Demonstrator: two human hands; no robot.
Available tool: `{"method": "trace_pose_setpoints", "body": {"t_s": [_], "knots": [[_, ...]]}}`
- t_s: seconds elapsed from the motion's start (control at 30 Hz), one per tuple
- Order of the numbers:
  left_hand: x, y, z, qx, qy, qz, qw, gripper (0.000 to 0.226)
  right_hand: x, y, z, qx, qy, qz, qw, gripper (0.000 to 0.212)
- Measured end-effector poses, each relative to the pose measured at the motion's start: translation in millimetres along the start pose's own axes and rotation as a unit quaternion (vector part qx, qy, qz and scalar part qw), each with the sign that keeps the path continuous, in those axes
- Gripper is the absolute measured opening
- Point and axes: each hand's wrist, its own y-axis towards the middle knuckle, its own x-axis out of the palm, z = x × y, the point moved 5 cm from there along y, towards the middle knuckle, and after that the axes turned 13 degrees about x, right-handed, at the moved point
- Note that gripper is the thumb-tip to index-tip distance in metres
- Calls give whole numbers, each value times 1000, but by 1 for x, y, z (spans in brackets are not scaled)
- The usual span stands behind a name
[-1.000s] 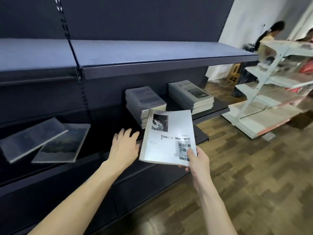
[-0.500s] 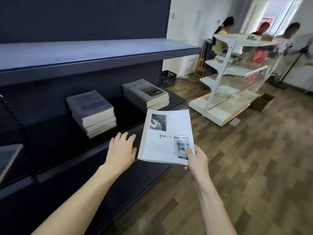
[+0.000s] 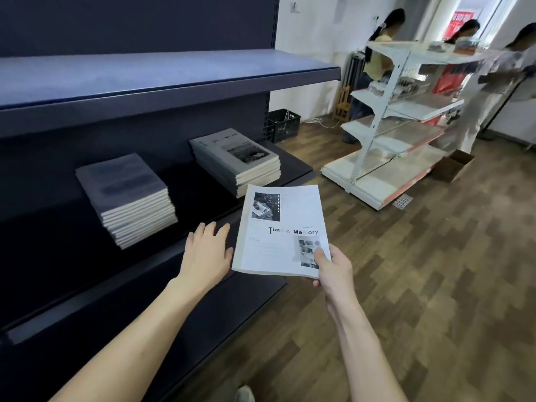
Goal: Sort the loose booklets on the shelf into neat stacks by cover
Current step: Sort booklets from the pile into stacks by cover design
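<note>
My right hand (image 3: 333,268) pinches the lower right corner of a white "Time & Memory" booklet (image 3: 278,227), held flat in the air in front of the dark shelf (image 3: 87,285). My left hand (image 3: 206,250) hovers open, fingers straight, just left of the booklet over the shelf's front edge. On the shelf sit two neat stacks: dark grey-covered booklets (image 3: 124,192) on the left, and white booklets with the same "Time & Memory" cover (image 3: 237,158) on the right, just behind the held one.
An upper dark shelf board (image 3: 145,79) overhangs the stacks. To the right stands a white metal rack (image 3: 400,117) with three people around it. A black crate (image 3: 282,124) and a cardboard box (image 3: 454,166) sit on the wooden floor.
My view has swung right along the shelf: the two loose dark booklets at the left have left the frame and the stacks shifted left. Both hands and the held booklet keep the same pose.
</note>
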Motion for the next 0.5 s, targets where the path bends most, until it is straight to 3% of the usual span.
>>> {"method": "trace_pose_setpoints", "body": {"t_s": [0.5], "knots": [[5, 125, -51, -93, -47, -14, 994, 56, 71, 142, -77, 3, -51, -64, 997, 21]]}}
